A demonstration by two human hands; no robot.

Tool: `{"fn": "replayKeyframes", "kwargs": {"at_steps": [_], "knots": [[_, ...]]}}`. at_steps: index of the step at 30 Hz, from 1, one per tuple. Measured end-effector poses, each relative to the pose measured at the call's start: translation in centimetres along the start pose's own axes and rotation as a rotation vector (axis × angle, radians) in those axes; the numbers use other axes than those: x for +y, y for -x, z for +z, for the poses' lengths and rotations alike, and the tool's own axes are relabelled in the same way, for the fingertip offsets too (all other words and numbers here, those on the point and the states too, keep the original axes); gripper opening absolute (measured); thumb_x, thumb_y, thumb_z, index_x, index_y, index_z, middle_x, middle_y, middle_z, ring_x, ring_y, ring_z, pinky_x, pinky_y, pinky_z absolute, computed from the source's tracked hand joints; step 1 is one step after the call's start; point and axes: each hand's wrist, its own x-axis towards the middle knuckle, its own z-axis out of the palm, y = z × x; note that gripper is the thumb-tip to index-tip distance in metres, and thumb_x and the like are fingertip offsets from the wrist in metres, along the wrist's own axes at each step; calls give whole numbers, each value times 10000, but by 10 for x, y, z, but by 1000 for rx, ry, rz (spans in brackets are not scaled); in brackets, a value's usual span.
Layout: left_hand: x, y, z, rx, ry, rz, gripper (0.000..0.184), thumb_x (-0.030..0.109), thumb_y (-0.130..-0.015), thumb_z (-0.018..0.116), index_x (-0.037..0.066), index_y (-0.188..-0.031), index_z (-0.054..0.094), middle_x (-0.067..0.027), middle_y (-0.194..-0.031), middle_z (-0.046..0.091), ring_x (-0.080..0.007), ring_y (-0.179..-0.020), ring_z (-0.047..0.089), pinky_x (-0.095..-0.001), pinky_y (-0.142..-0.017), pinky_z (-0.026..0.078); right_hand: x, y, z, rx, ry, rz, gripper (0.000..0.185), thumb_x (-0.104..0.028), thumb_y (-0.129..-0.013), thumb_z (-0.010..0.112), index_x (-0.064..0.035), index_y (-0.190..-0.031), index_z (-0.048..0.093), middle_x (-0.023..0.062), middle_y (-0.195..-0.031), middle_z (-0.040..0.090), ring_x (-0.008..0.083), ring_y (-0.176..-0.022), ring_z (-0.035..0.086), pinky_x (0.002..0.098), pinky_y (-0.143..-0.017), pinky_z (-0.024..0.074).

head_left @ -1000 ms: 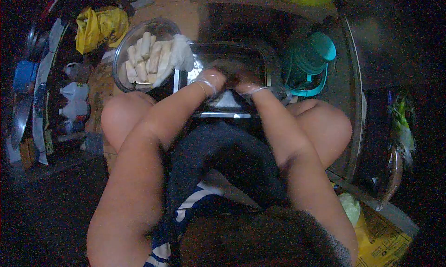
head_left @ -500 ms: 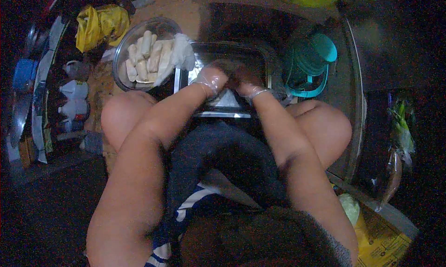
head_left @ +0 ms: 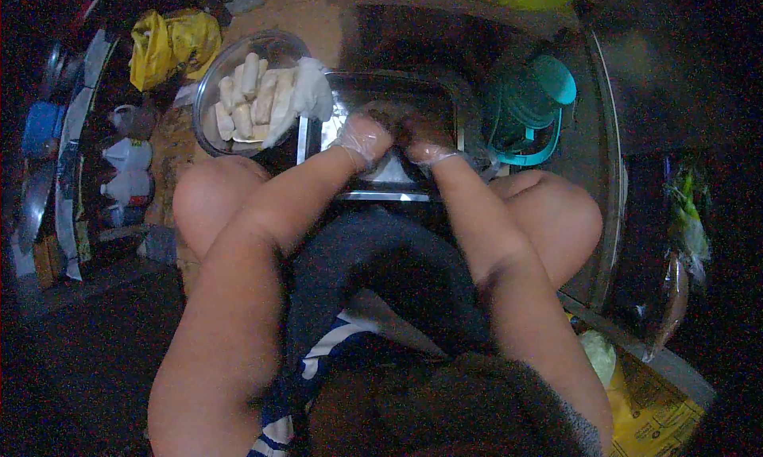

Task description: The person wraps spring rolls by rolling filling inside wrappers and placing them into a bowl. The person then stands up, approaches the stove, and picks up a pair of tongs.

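My left hand (head_left: 367,135) and my right hand (head_left: 427,141) are close together over a shiny rectangular metal tray (head_left: 397,195), both in clear plastic gloves. The fingers of both sink into dark shadow, so their grip and anything between them cannot be made out. A pale, whitish patch (head_left: 391,171) shows in the tray below the wrists. Left of the tray stands a round metal bowl (head_left: 205,127) with several pale, rolled pieces that look like uncooked spring rolls (head_left: 253,75). A white cloth or stack of thin sheets (head_left: 312,93) hangs over the bowl's right rim.
On the right is a teal plastic container with a handle (head_left: 532,107). A yellow plastic bag (head_left: 175,48) lies at the upper left, near white bottles (head_left: 127,171). Green-leaved produce in plastic (head_left: 687,211) lies at the far right. My bent knees flank the tray.
Both hands stay over the tray, with only a slight shift of the wrists and fingers. The bowl, the rolls and the white cloth have not moved.
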Motion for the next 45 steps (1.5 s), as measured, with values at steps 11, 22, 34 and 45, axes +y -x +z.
{"fn": "replayKeyframes", "kwargs": {"at_steps": [11, 22, 34, 45], "knots": [[-20, -16, 48, -9, 26, -25, 332, 172, -871, 418, 84, -1096, 646, -140, -1132, 627, -294, -1048, 606, -430, -911, 452, -24, 0, -26, -150, -5, -19, 393, -261, -812, 569, -62, -1151, 585, 196, -1184, 573, 375, -1098, 537, 442, -940, 432], [-20, -18, 32, -141, 90, -76, 325, 183, -862, 434, 120, -1088, 659, -112, -1124, 638, -274, -1059, 604, -452, -922, 434, -14, -1, -9, 30, 111, 12, 403, -217, -818, 578, -72, -1194, 571, 184, -1269, 524, 343, -1183, 487, 422, -1004, 389], [-10, -5, -21, -400, 26, 35, 287, 177, -835, 478, 67, -998, 688, -170, -1040, 651, -322, -964, 637, -402, -840, 504, -2, -2, 1, -144, -39, -40, 502, -320, -771, 650, -101, -1215, 566, 152, -1303, 508, 323, -1225, 445, 406, -1047, 340], [-11, -7, -27, -419, 187, -115, 487, 469, -906, 403, 95, -1093, 655, -159, -1157, 607, -321, -1080, 580, -393, -947, 432, -21, -3, -30, -220, 82, -36, 438, -372, -767, 650, -138, -1137, 622, 143, -1254, 546, 335, -1200, 462, 419, -1044, 335]]}}
